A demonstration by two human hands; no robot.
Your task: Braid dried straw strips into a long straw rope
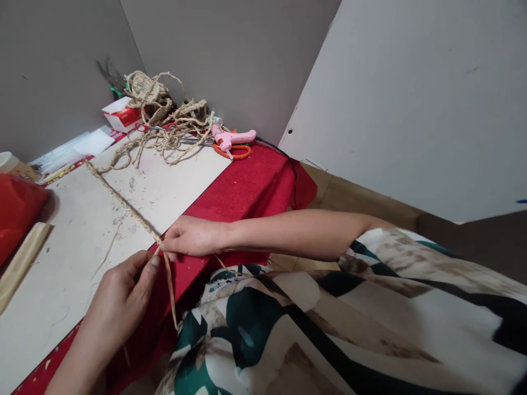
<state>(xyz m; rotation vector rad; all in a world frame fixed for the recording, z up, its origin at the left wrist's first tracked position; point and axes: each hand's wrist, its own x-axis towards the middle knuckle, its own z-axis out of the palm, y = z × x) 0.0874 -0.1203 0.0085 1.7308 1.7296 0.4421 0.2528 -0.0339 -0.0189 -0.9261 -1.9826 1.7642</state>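
A braided straw cord (127, 207) runs from the heap of cord on the table down to my two hands at the table's front edge. My left hand (127, 282) pinches a straw strand at the braid's lower end between thumb and forefinger. Just beside it, my right hand (187, 236) is closed on the braid's end, its fingertips partly hidden. One loose straw strand (170, 291) hangs from between the hands towards my patterned clothing. A thin stray strand (110, 247) lies on the board left of the braid.
At the back lie a tangled heap of braided cord (152, 99), a pink glue gun (231, 137), orange-handled scissors (242, 151) and a red-and-white box (121, 114). A red bag (18, 214) and a flat straw bundle (22, 263) are at left. Red cloth (247, 184) hangs over the table edge.
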